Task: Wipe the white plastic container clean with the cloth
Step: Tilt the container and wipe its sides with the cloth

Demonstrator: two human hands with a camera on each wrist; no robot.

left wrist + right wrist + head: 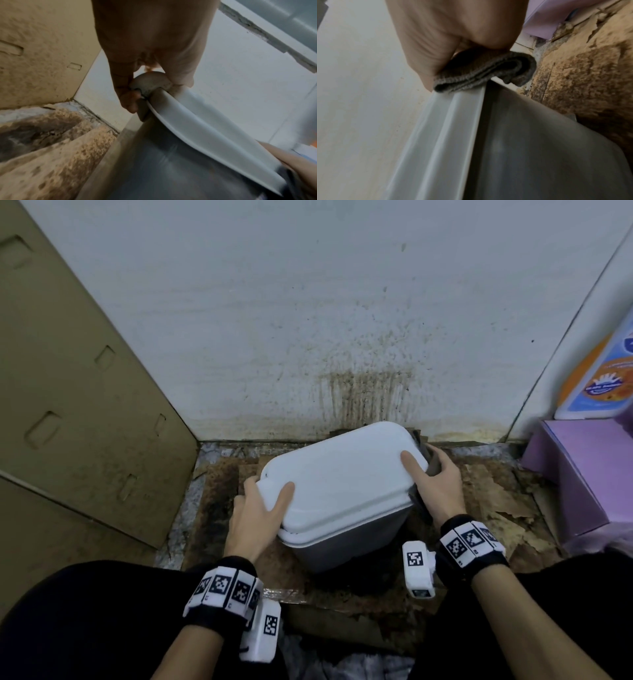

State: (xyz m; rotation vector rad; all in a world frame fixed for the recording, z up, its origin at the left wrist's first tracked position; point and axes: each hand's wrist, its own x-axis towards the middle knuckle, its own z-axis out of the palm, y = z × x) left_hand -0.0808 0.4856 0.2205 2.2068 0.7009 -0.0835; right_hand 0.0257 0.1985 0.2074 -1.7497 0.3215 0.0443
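Stained white wall [308, 320] and a floor of torn, discoloured cardboard [496, 501] form the setting, with brown drip marks on the wall directly behind the work. Item: white plastic container [342, 484], lid closed, standing on the cardboard close to the wall, slightly askew between the person's knees. Left hand [257, 508]: thumb laid flat on the lid top, fingers curled over the near left corner of the lid rim, gripping it; the left wrist view shows them hooked around a rounded corner piece. Right hand [435, 484]: thumb stretched across the lid's right edge, fingers wrapped around a folded grey cloth [488, 70] and pinching it against the right rim, the cloth bearing on the lip where lid meets body. Adjacent: tan cardboard panel [85, 388] at left, lilac box [575, 474] at right with a printed carton [603, 378] above it. Condition of item: lid top reads white and unmarked from the head view; fine speckling shows on the left corner piece; the body sides lie in shadow, cleanliness not determinable. Progress, as judged: the rim pass is in hand, the top seemingly finished, with the left corner, sides and far face apparently outstanding.
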